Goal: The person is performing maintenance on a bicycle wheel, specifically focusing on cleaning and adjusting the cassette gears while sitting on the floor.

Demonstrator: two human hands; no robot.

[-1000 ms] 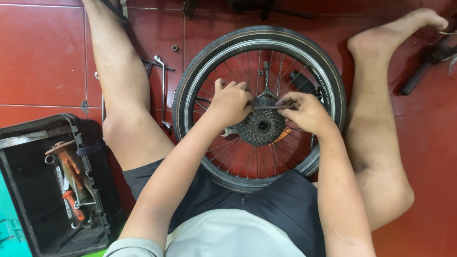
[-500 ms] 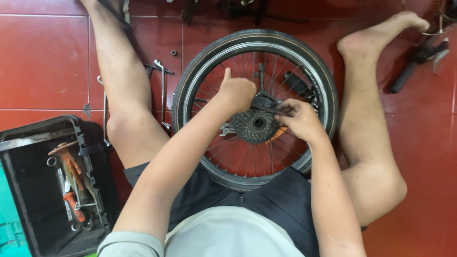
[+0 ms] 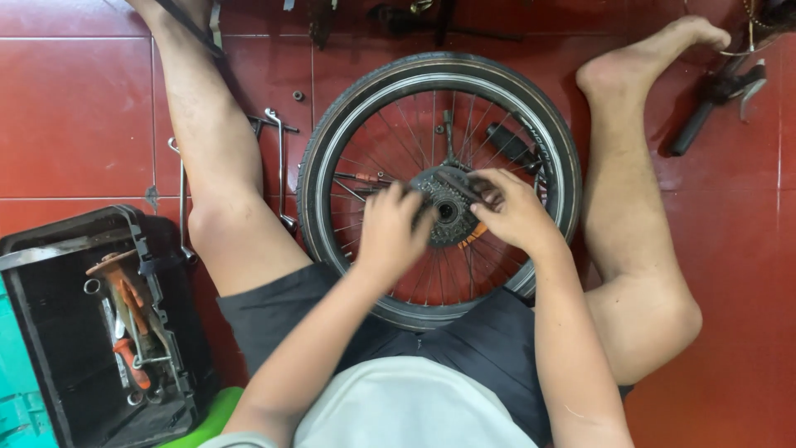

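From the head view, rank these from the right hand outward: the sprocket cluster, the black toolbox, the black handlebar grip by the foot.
1. Grey sprocket cluster, touching the right hand, at hub.
2. Black handlebar grip, upper right.
3. Black toolbox, far left.

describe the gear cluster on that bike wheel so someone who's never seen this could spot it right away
Find the bicycle wheel lying flat on the red tiled floor between the seated person's bare legs. At its hub, where the spokes meet, sits the gear cluster, with the left hand and right hand on either side. It is the only dark, toothed round stack among thin spokes.
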